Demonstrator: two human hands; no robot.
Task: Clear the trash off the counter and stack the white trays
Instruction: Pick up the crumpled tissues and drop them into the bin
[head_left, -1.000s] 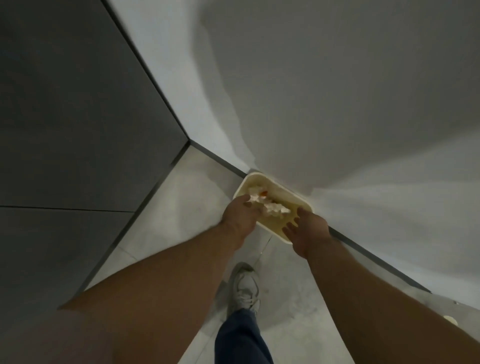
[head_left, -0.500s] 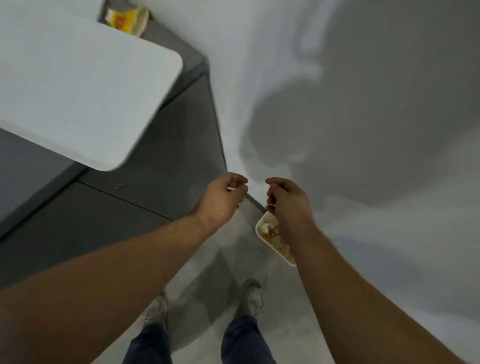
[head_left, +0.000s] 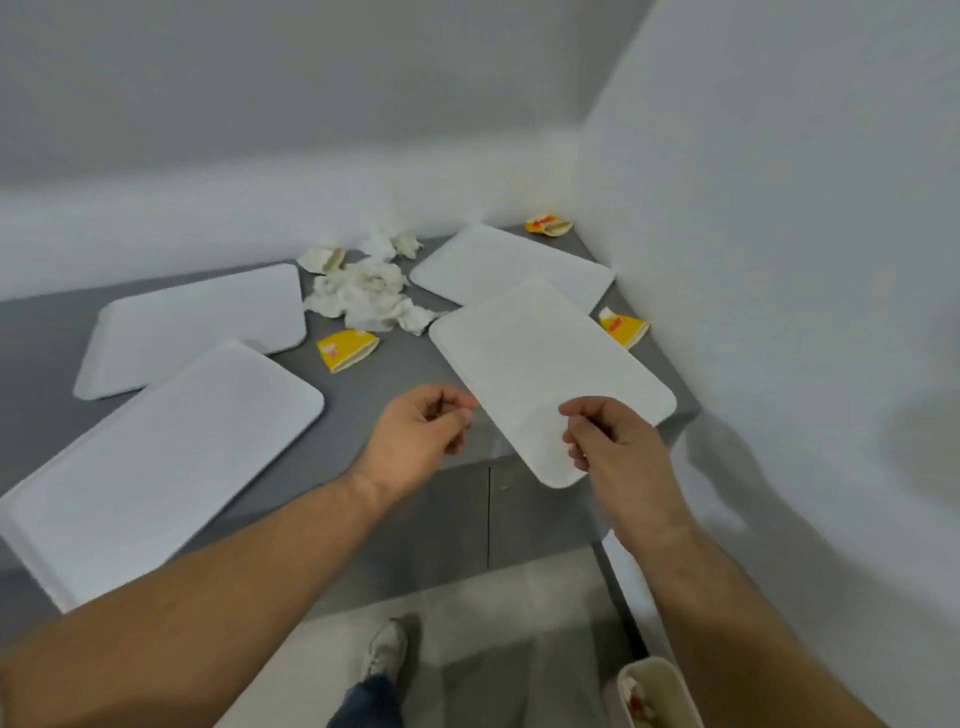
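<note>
White and flat, the near-right tray (head_left: 540, 364) lay slanted on the grey surface (head_left: 395, 374). Its near corner jutted past the front edge, and its far end seemed to overlap the far-right tray (head_left: 511, 265) in the corner. My right hand (head_left: 613, 447) was over that jutting corner with fingers curled; I could not tell whether its grip had the tray or only hovered by it. My left hand (head_left: 415, 436) was clenched on nothing, just left of the same tray. The near-left tray (head_left: 156, 462) and far-left tray (head_left: 197, 322) lay on the left side, one behind the other. Between the two pairs sat crumpled tissues (head_left: 363, 296), with a yellow wrapper (head_left: 345, 351) in front of them. A second wrapper (head_left: 621, 327) and a third wrapper (head_left: 548, 224) lay by the right wall. A cream bin (head_left: 657, 691) holding scraps stood on the floor below.
</note>
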